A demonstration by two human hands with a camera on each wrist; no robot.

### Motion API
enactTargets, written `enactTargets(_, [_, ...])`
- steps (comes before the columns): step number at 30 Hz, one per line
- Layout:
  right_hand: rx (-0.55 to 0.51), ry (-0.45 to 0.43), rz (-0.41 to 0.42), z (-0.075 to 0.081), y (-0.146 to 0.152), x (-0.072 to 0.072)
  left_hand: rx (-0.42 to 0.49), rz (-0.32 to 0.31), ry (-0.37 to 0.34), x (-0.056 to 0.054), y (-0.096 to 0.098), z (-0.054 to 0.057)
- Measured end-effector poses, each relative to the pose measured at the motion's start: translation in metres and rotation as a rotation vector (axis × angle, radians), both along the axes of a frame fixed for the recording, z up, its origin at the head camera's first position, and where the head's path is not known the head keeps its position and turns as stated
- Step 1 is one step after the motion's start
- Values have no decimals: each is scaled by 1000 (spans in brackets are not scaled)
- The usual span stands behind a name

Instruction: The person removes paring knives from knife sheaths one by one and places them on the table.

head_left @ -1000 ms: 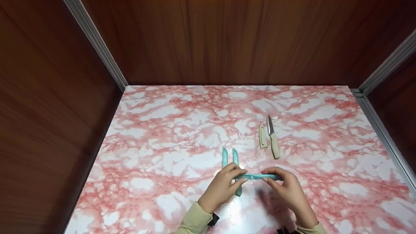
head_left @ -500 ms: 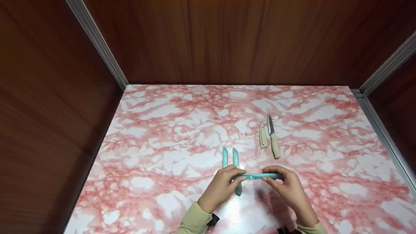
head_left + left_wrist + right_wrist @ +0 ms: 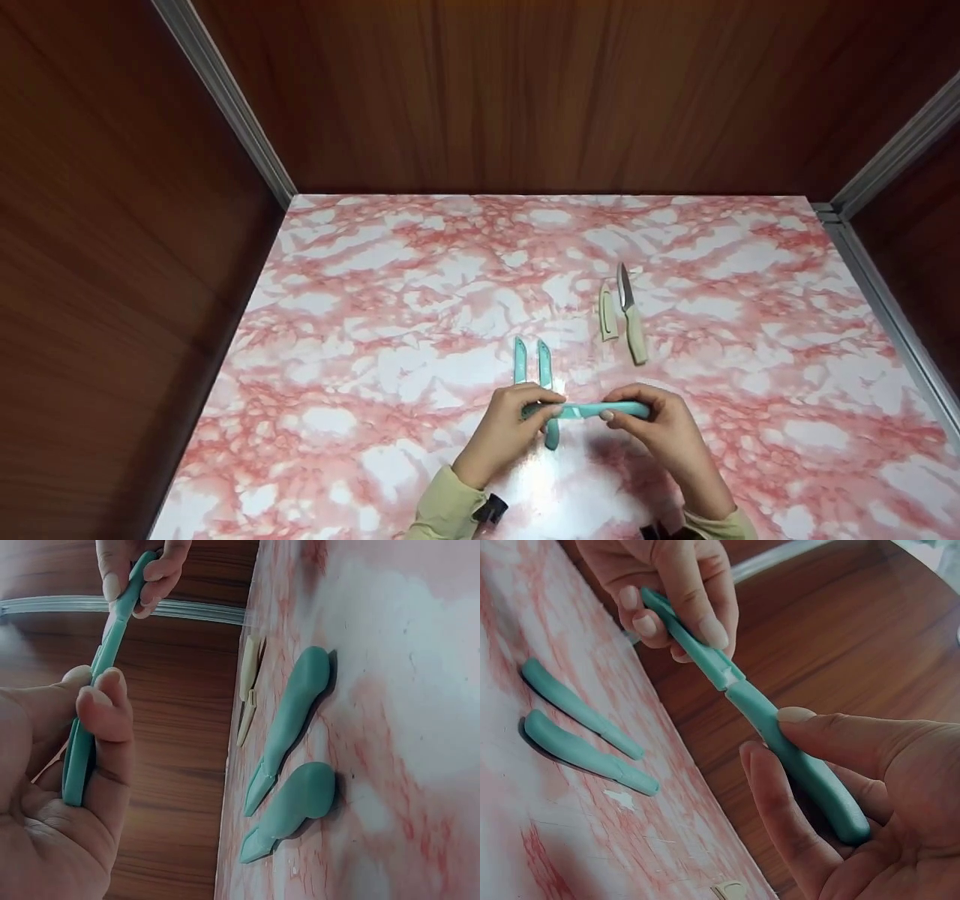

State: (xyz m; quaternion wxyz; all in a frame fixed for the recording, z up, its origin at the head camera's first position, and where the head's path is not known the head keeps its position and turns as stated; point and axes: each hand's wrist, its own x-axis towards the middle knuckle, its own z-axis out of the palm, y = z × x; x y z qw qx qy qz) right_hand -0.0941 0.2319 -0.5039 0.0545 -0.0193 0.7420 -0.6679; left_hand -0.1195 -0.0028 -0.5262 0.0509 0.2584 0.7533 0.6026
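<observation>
My left hand (image 3: 510, 420) pinches a teal knife sheath (image 3: 697, 645) between thumb and fingers. Opposite it, my right hand (image 3: 667, 427) grips the teal handle of a knife (image 3: 810, 772). The sheath covers most of the blade, and a short pale bit shows at the joint in the right wrist view. Both are held level above the table. Beneath and beyond my left hand lie two more teal knives in sheaths, the nearer-to-middle knife (image 3: 545, 364) and the left knife (image 3: 520, 361), side by side; my hand partly hides them in the head view.
Farther back to the right lies a beige-handled knife (image 3: 634, 334) with its blade bare. Its beige sheath (image 3: 608, 319) is just left of it. Brown wood-grain panels (image 3: 510, 97) wall in the red-and-white marbled table (image 3: 360, 300).
The sheathed knife in my hands has shifted slightly left and turned a little, showing more of its side. Both hands keep their hold, the left drifting slightly left.
</observation>
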Motion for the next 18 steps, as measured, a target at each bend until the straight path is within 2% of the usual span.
enactTargets(6, [-39, -17, 7, -3, -2, 0, 39, 26, 26, 8, -1, 21])
enactTargets(8, [-49, -27, -1, -4, -3, 0, 47, 38, 36, 9, -1, 25])
enactTargets(11, [-57, -38, -1, -6, -4, 0, 49, 53, 45, 8, -1, 17])
enactTargets(15, [-51, -45, 20, -7, -2, 0, 39, 44, 48, 3, -1, -1])
enactTargets(18, [-39, -36, 39, -7, -1, 0, 20, 26, 54, 2, -2, -7])
